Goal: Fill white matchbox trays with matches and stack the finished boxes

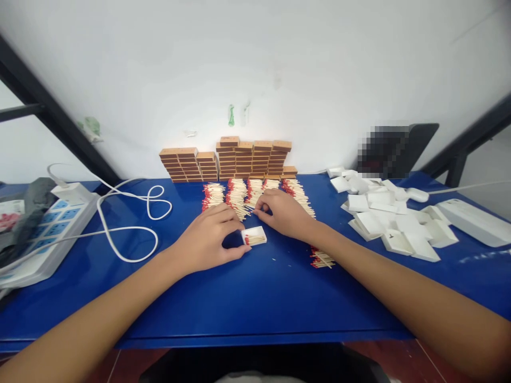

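Note:
My left hand point(211, 236) grips a small white matchbox tray point(259, 232) at its left end, between thumb and forefinger. A few red-tipped matches point(252, 240) lie inside the tray, which rests on the blue table. Just behind it, my right hand point(281, 210) is curled, with thumb and forefinger pinched at the front of the match piles point(238, 197). Whatever is between those fingertips is too small to make out. More matches point(321, 259) lie partly hidden beneath my right forearm.
Stacks of brown matchboxes point(235, 159) stand against the wall. Many white trays point(399, 213) are heaped on the right, near a white oblong device point(475, 221) and a dark, blurred screen point(419, 149). A power strip point(59, 229) and a looping white cable point(104, 223) occupy the left.

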The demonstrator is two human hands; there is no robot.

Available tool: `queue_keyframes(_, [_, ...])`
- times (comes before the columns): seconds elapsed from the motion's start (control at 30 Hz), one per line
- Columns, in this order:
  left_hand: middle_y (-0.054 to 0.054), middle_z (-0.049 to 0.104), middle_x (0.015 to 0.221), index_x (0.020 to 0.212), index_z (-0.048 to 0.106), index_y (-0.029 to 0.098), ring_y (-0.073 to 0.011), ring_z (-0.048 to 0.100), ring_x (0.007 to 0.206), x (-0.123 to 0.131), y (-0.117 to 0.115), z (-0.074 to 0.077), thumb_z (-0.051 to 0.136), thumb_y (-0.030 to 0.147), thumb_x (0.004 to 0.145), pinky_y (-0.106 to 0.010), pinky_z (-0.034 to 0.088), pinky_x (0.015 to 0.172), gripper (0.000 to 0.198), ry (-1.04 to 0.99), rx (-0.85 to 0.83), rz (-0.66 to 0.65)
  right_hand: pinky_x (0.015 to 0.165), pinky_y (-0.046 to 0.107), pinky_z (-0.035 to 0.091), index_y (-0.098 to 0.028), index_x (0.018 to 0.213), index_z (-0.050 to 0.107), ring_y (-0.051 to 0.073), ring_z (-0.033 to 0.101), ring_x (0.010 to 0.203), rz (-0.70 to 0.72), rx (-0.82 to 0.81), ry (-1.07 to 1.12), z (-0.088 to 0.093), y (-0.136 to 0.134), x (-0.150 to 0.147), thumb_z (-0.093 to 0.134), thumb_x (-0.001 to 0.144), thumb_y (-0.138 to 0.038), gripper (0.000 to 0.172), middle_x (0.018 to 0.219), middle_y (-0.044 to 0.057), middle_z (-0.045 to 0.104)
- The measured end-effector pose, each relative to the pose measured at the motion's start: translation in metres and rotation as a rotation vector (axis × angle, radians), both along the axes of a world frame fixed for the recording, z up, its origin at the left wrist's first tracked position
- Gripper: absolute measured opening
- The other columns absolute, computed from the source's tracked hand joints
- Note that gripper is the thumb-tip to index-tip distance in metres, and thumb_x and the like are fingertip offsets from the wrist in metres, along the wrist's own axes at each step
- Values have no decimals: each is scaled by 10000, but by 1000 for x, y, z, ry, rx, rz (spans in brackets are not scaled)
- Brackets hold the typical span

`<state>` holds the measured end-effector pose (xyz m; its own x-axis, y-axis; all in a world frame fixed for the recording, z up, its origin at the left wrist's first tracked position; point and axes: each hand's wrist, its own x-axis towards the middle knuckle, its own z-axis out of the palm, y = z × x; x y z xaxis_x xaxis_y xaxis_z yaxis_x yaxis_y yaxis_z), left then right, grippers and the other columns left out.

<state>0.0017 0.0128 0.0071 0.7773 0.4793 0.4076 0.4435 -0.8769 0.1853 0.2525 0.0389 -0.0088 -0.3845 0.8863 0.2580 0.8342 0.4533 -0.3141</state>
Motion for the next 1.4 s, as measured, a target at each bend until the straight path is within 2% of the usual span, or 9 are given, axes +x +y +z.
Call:
queue_keyframes(0.3, [-59,724,1005,1055,784,194,-241,657,991,-1,1,-1,782,434,973,-408,543,899,253,2,-6,-3,766,320,421,-194,831,691,209,622,851,2,-50,-12,5,-2,13,697,976,-193,145,872,63,698])
queue_keyframes(0.43, [-60,726,1003,1055,779,195,-239,658,992,0,1,-1,772,419,978,-410,545,910,237,0,-3,-3,732,302,415,-195,860,686,182,611,815,17,-33,73,6,-3,5,655,990,-163,137,881,43,716])
queue_keyframes(0.67, [-62,734,1004,1047,780,200,-239,666,981,1,1,0,763,421,984,-411,541,911,230,10,-3,-3,672,301,394,-202,767,660,179,632,751,-61,-73,19,9,7,-5,657,978,-170,214,836,48,756])
queue_keyframes(1.03, [-59,741,1023,1044,776,189,-233,670,988,1,1,1,780,405,975,-402,533,917,227,-4,-3,-16,643,309,369,-203,815,722,189,630,693,-39,-191,-120,22,4,27,709,940,-153,135,776,40,753])
queue_keyframes(1.17, [-57,746,1025,1048,782,200,-233,665,985,1,0,1,779,410,976,-403,534,912,222,5,-16,-7,646,310,373,-203,864,728,179,620,694,-20,-183,-80,23,3,30,691,1005,-253,154,812,39,756])
queue_keyframes(1.27, [-56,747,1018,1051,782,200,-232,661,977,1,0,2,774,409,978,-403,535,903,222,10,-23,-3,670,311,391,-198,912,735,191,632,768,10,-137,-49,20,1,25,724,1007,-332,164,889,53,758])
queue_keyframes(1.4, [-59,742,1010,1050,779,198,-235,660,979,1,0,2,769,416,979,-408,537,906,230,8,-17,-1,686,316,401,-197,883,715,204,642,794,23,-143,-79,15,-1,20,738,992,-257,127,875,57,744])
